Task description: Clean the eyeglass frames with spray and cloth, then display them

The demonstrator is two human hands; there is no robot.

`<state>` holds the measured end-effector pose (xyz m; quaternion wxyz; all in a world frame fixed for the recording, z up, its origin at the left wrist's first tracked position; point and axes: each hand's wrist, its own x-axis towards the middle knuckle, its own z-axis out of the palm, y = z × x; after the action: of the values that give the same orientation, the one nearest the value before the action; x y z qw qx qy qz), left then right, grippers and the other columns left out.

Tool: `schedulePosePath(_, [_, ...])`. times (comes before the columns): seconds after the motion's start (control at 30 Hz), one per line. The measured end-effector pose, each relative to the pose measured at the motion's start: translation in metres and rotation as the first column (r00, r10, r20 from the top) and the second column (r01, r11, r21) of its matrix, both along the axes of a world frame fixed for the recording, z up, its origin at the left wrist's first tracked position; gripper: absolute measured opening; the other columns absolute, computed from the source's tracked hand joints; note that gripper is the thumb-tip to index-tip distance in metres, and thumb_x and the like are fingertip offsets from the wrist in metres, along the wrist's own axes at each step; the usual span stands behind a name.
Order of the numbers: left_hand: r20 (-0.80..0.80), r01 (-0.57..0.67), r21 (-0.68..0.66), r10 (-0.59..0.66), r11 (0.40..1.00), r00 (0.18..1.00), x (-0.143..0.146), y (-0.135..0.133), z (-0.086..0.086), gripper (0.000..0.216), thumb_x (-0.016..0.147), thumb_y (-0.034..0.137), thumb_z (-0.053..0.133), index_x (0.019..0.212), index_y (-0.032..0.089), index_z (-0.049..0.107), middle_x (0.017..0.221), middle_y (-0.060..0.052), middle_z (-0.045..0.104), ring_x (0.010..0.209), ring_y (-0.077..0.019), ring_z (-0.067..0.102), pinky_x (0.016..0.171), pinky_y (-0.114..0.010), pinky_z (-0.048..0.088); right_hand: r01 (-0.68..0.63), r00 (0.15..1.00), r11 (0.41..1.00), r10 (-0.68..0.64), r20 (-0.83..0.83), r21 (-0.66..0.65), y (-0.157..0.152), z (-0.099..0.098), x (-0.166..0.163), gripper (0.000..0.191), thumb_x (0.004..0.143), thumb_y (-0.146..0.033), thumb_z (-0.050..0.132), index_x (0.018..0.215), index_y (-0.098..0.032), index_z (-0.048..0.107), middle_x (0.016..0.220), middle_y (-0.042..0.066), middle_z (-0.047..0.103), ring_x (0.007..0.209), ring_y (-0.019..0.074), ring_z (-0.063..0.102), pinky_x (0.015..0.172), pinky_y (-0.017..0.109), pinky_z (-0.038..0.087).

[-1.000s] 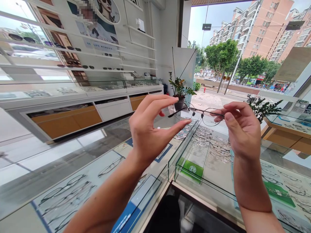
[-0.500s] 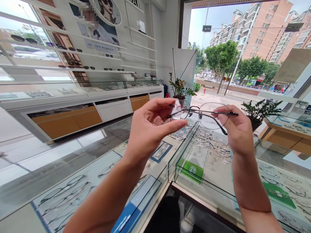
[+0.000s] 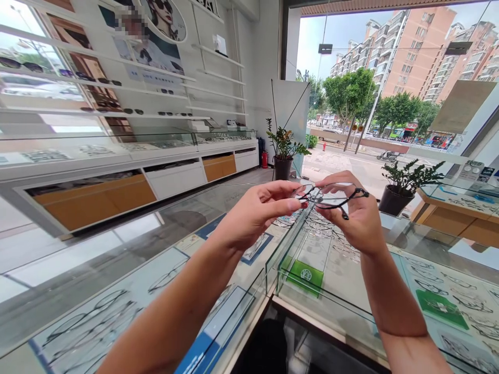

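A pair of thin dark-rimmed eyeglasses (image 3: 332, 206) is held in the air between my two hands, above the corner of the glass counters. My left hand (image 3: 255, 214) pinches its left end between thumb and fingers. Around the right lens my right hand (image 3: 362, 221) is closed, with fingers behind the upper rim and thumb below. The frame is tilted, and a dark hinge end points right. Part of the left lens is hidden by my left fingers.
Glass display counters hold rows of eyeglasses (image 3: 88, 314), a green card (image 3: 307, 278) and a blue-edged tray (image 3: 257, 248). Potted plants (image 3: 283, 169) stand beyond. Wall shelves carry sunglasses (image 3: 132, 111), and a red fire extinguisher (image 3: 264, 159) stands by the far cabinet.
The eyeglasses have turned and tilted, and they sit slightly lower. My right hand has moved left, from the temples to the right lens rim. The view has shifted a little to the right.
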<state>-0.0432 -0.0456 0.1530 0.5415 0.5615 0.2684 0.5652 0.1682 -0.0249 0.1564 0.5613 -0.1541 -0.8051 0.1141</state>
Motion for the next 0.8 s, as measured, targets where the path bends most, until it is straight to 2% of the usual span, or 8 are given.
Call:
schedulePosePath(0.13, [-0.088,0.086,0.039,-0.082,0.996,0.993,-0.002,0.001,0.0,0.044,0.06,0.041,0.097,0.091,0.015,0.079,0.084,-0.004,0.074,0.078,-0.0157,0.063,0.08,-0.032,0.049,-0.044,0.999,0.999,0.045,0.008,-0.029,0.0,-0.001,0.0,0.03,0.09,-0.033,0.078,0.12,-0.032,0.075,0.109,0.003,0.071,0.102,0.0211,0.064,0.093,0.04,0.053])
schedulePosePath(0.3, [-0.131,0.202,-0.031,-0.205,0.979,0.97,-0.005,0.009,-0.005,0.054,0.06,0.055,0.095,0.091,0.014,0.078,0.076,-0.004,0.07,0.072,-0.0136,0.06,0.069,-0.027,0.044,-0.141,0.99,0.988,0.141,-0.007,-0.067,0.002,-0.004,-0.001,0.022,0.093,-0.037,0.074,0.114,-0.032,0.078,0.108,0.004,0.071,0.103,0.0217,0.065,0.096,0.043,0.054])
schedulePosePath(0.5, [-0.116,0.255,-0.086,-0.264,0.963,0.958,-0.004,0.018,-0.01,0.057,0.061,0.06,0.094,0.087,0.013,0.075,0.078,-0.004,0.068,0.074,-0.0123,0.059,0.068,-0.025,0.044,-0.187,0.982,0.977,0.181,-0.059,-0.107,0.009,-0.007,-0.004,0.021,0.091,-0.038,0.076,0.112,-0.035,0.078,0.111,0.003,0.071,0.107,0.0219,0.064,0.099,0.044,0.053])
schedulePosePath(0.63, [-0.088,0.29,-0.135,-0.303,0.947,0.949,-0.002,0.021,-0.012,0.059,0.06,0.059,0.095,0.085,0.011,0.072,0.079,-0.005,0.067,0.072,-0.0108,0.058,0.065,-0.023,0.043,-0.208,0.978,0.966,0.201,-0.057,-0.156,0.01,-0.007,-0.005,0.018,0.092,-0.04,0.075,0.108,-0.033,0.078,0.108,0.003,0.071,0.107,0.0217,0.063,0.098,0.042,0.053])
schedulePosePath(0.8, [0.059,0.41,-0.209,-0.407,0.888,0.912,0.005,0.025,-0.021,0.06,0.059,0.059,0.096,0.087,0.012,0.073,0.07,-0.001,0.064,0.064,-0.0081,0.054,0.065,-0.022,0.044,-0.263,0.964,0.936,0.25,-0.085,-0.234,0.011,-0.006,-0.006,0.022,0.088,-0.045,0.078,0.104,-0.03,0.076,0.105,0.003,0.068,0.104,0.0207,0.062,0.097,0.041,0.053])
